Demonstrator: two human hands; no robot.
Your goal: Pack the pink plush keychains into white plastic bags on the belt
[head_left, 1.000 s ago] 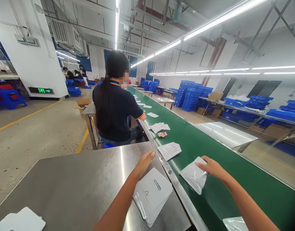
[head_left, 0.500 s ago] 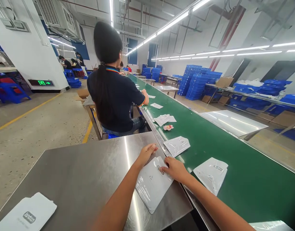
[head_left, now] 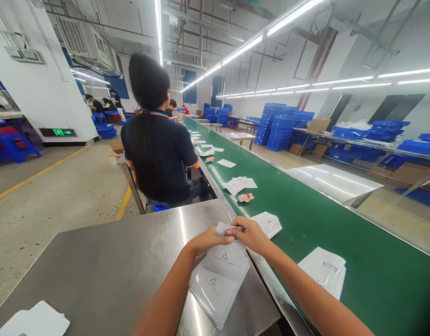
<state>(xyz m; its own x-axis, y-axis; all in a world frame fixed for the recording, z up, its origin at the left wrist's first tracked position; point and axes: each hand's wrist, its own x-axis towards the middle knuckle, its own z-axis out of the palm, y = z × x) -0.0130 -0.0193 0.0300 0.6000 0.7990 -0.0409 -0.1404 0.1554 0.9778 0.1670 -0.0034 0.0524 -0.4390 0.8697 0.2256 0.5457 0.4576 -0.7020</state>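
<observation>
My left hand (head_left: 208, 241) and my right hand (head_left: 249, 233) both pinch the top edge of one white plastic pouch (head_left: 227, 256), lifting it off a stack of white pouches (head_left: 211, 291) on the steel table (head_left: 106, 266). The lifted pouch hangs tilted over the stack. Just right of my hands runs the green conveyor belt (head_left: 306, 219). On it lie a pouch close to my right hand (head_left: 269, 223) and another pouch (head_left: 325, 270) nearer me.
A person in a dark shirt (head_left: 158, 149) sits ahead at the belt, back to me. More pouches (head_left: 237, 184) and a small pink object (head_left: 245, 197) lie further up the belt. A white card stack (head_left: 32, 322) sits at the table's near left corner. Blue crates (head_left: 281, 130) stand at the right.
My right hand let go of a pouch on the belt, came left to the stack, and now both hands have lifted the top pouch by its upper edge.
</observation>
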